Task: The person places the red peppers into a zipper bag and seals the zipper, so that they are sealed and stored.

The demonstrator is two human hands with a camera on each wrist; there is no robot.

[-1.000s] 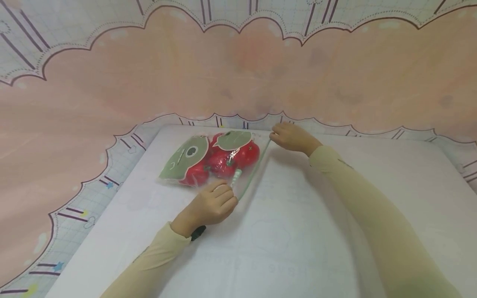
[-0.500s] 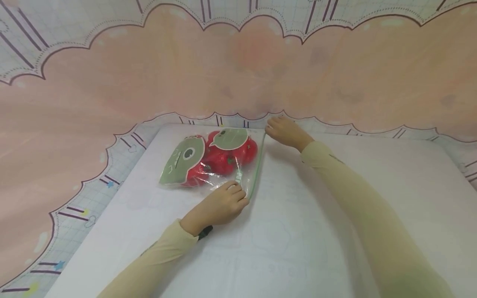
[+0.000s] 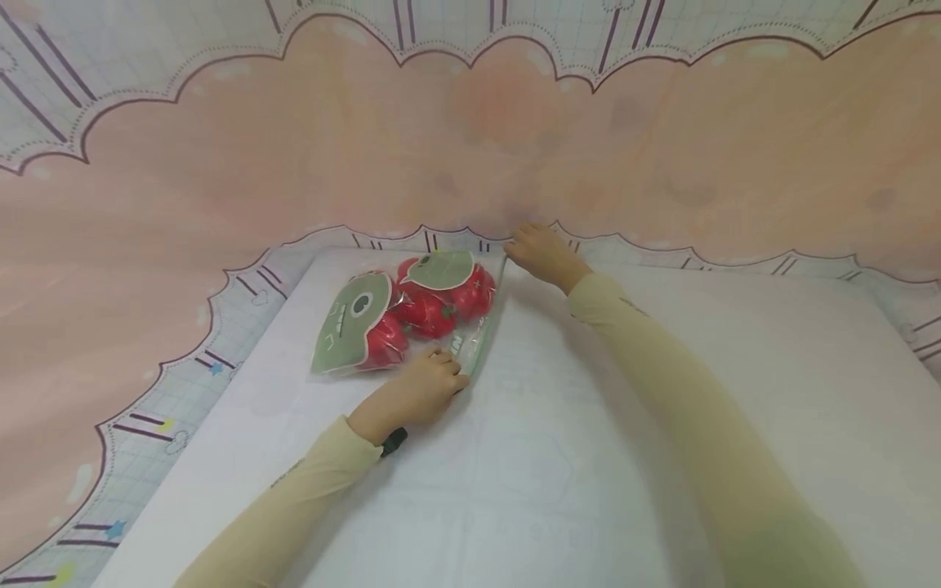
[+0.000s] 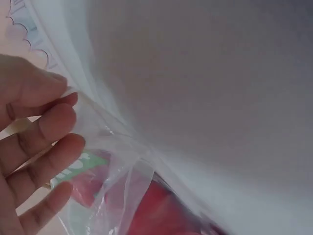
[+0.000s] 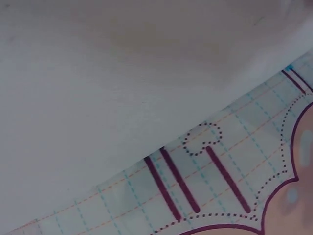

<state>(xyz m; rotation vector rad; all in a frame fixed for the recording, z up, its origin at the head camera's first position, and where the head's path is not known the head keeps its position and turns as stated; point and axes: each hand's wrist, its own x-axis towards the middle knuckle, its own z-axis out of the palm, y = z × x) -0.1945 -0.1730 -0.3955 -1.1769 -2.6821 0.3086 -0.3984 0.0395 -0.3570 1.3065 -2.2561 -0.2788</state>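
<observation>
A clear zip bag (image 3: 441, 327) with green printed labels lies on the white mat (image 3: 588, 457) and holds red tomatoes (image 3: 426, 314). My left hand (image 3: 444, 371) grips the bag's near corner at the zip edge. In the left wrist view the plastic of the zip bag (image 4: 122, 161) passes between the thumb and fingers (image 4: 46, 161). My right hand (image 3: 518, 247) reaches to the far corner of the same edge, and its fingertips seem to pinch it. The right wrist view shows no hand, only the white mat (image 5: 98, 98).
A pink and pale-blue patterned cloth (image 3: 441, 139) rises behind and to the left of the mat like a wall. The mat's far edge meets the patterned cloth (image 5: 220, 186) right beside my right hand. Bare mat stretches to the right and toward me.
Both hands have moved left and slightly away from me. The bag's zip edge shifted left with them, and the bag now looks more bunched up.
</observation>
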